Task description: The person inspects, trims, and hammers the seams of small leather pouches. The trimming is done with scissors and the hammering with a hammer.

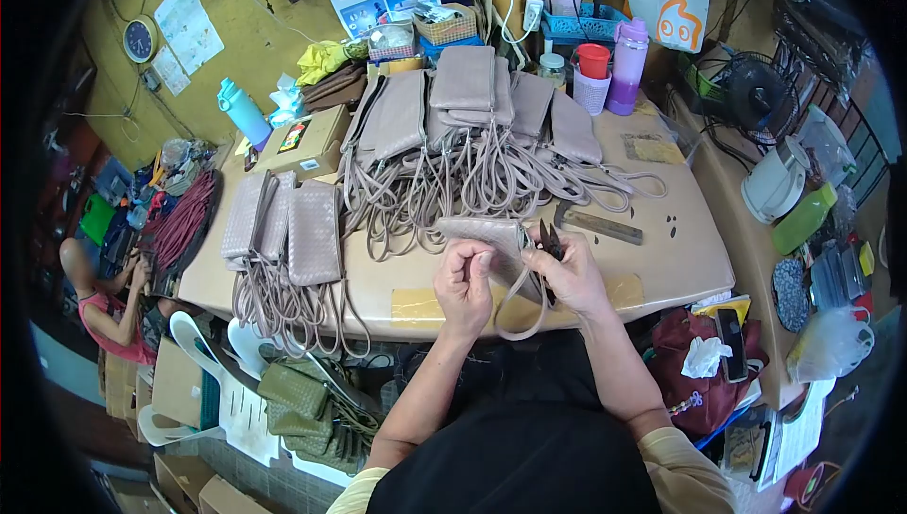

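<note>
A taupe wristlet pouch (484,229) is held up over the near edge of the table, its strap loop (525,327) hanging down. My left hand (463,287) is closed at the pouch's left end, fingers curled inward. Closed around dark pliers (551,242), my right hand (572,276) has its thumb against the zipper end of the pouch, where the strap attaches. The palm hides the handles of the pliers. Just beyond my right hand lies a hammer (600,224). Stacked taupe pouches (397,117) with looped straps lie behind, and woven-textured ones (315,231) lie to the left.
Behind the stacks stand a cardboard box (300,143), a purple bottle (627,68) and a red cup (593,60). Green pouches (298,389) rest on a white chair (241,401) at lower left. Another person (109,311) sits far left. A maroon bag (694,372) is right.
</note>
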Motion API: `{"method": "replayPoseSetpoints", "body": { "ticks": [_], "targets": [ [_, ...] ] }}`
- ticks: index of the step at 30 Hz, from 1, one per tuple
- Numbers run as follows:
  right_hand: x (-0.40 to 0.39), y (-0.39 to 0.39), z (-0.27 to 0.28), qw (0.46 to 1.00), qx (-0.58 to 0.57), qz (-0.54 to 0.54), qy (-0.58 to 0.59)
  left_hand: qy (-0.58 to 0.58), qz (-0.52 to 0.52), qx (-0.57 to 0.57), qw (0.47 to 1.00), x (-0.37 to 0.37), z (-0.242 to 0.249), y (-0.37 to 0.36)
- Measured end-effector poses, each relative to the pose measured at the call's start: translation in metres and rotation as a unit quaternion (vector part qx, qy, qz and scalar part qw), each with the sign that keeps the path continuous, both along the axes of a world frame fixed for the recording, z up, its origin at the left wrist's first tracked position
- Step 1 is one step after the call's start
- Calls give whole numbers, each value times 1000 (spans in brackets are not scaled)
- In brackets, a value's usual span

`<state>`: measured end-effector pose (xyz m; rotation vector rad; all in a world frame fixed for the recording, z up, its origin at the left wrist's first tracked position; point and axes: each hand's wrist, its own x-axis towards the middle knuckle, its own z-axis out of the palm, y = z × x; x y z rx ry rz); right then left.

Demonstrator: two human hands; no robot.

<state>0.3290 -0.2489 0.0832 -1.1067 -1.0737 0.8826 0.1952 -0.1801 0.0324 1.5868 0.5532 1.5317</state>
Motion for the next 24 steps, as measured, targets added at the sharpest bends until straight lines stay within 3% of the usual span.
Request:
{"method": "replayPoseSetpoints", "body": {
  "ticks": [2,3,5,7,10,15,17,19,20,21,22,23,24],
  "targets": [
    [0,-1,0,1000,-7,2,9,-75,-32,-10,997,4,2,-2],
    [1,0,-1,997,-24,29,67,-75,-33,-9,997,3,11,-3],
    [-1,0,-4,990,-43,58,125,100,68,163,979,-7,28,-5],
    [-5,1,-8,956,-42,99,272,113,74,170,976,-12,39,-6],
    [-9,-2,-21,930,-111,87,340,195,88,244,946,-21,52,-5],
    [-11,-8,-54,934,-180,93,294,299,11,133,945,-27,-7,10],
    [9,-10,-93,929,-223,178,237,227,-66,60,970,-21,-37,14],
    [19,-10,-111,932,-265,146,200,205,-81,21,975,-13,-49,11],
    [26,-15,-121,963,-253,96,-8,222,-85,-15,971,-8,-63,6],
    [31,-15,-124,948,-226,46,-220,238,-85,-44,967,-3,-70,4],
    [29,-23,-101,917,-286,15,-279,224,-61,-28,972,2,-61,-2],
    [31,-29,-97,916,-290,14,-277,225,-65,-31,972,4,-63,1],
    [36,-37,-97,899,-247,-40,-361,196,-77,-61,976,3,-67,5]
  ]
}}
